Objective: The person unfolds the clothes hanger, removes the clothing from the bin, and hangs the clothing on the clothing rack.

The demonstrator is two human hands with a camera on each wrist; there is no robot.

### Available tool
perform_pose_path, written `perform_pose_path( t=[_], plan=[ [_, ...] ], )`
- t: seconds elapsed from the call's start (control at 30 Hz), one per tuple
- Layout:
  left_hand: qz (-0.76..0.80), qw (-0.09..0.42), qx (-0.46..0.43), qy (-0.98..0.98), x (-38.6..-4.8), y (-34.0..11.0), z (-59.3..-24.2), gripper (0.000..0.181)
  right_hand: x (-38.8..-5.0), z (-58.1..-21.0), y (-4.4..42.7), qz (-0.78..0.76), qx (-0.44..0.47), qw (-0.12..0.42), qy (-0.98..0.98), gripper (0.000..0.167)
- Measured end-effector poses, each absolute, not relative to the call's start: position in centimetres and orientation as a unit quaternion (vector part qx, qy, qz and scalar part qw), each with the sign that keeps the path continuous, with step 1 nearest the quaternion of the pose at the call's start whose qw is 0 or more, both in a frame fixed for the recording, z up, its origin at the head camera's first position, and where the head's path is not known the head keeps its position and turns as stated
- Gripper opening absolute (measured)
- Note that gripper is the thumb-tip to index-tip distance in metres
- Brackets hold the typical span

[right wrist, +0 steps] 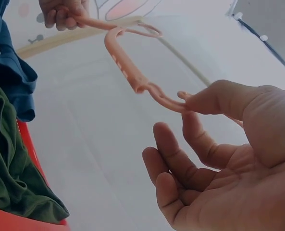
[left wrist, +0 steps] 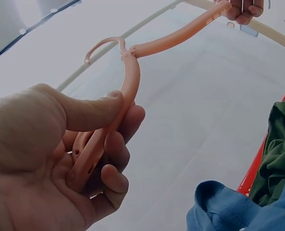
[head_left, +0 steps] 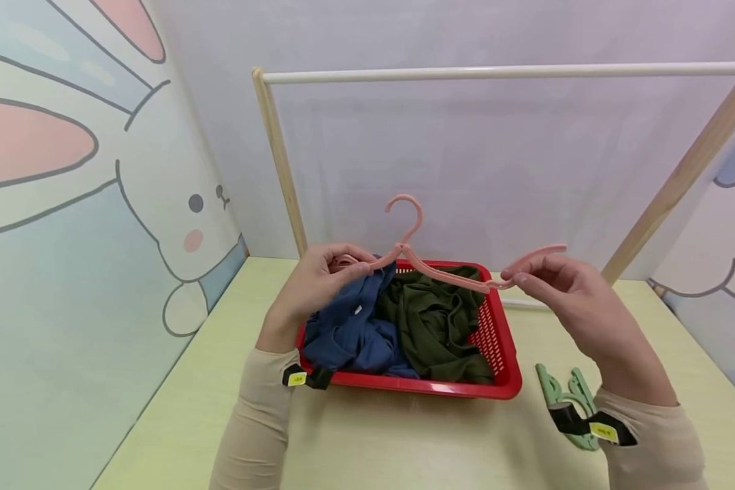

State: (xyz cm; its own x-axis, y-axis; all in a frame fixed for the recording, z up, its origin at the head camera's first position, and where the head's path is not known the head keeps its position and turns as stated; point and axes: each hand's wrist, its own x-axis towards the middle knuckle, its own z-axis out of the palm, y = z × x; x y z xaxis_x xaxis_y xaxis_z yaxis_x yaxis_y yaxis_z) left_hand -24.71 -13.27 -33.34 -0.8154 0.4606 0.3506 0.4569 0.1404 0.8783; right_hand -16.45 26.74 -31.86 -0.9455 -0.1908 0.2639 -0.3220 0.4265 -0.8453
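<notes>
A pink jointed hanger point(head_left: 444, 274) is held up above a red basket point(head_left: 413, 386), its hook upward. My left hand point(head_left: 309, 289) grips one arm of it; in the left wrist view the thumb and fingers of the left hand point(left wrist: 80, 139) wrap round the pink hanger point(left wrist: 168, 41), with a folded piece in the palm. My right hand point(head_left: 594, 320) pinches the other arm near a thin link. In the right wrist view, thumb and index finger of the right hand point(right wrist: 219, 154) hold that link of the hanger point(right wrist: 125, 62), other fingers loosely bent.
Blue cloth point(head_left: 355, 327) and dark green cloth point(head_left: 435, 320) lie in the basket. A folded green hanger point(head_left: 551, 388) lies on the table point(head_left: 441, 442), near my right wrist. A rack with a white bar point(head_left: 496, 72) and wooden posts point(head_left: 278, 160) stands behind the basket.
</notes>
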Motion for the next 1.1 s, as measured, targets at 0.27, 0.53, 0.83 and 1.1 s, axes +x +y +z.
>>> perform_pose_path(
  t=[0.27,0.53,0.83,1.1],
  plan=[
    [0.581,-0.002,0.301,0.756,-24.7,-13.8,-33.3,0.017,-16.4,-31.8,27.4,0.513,0.136,0.04,-0.846,0.025],
    [0.576,-0.015,0.288,0.765,-24.3,-14.4,-32.8,0.018,-16.3,-31.6,27.4,0.532,0.14,0.032,-0.834,0.024],
    [0.587,-0.013,0.29,0.756,-24.4,-14.2,-32.8,0.018,-16.6,-31.9,27.8,0.558,0.132,0.021,-0.819,0.013],
    [0.596,-0.011,0.285,0.751,-24.3,-13.9,-32.7,0.02,-16.6,-31.9,27.5,0.534,0.129,0.016,-0.836,0.01]
  ],
)
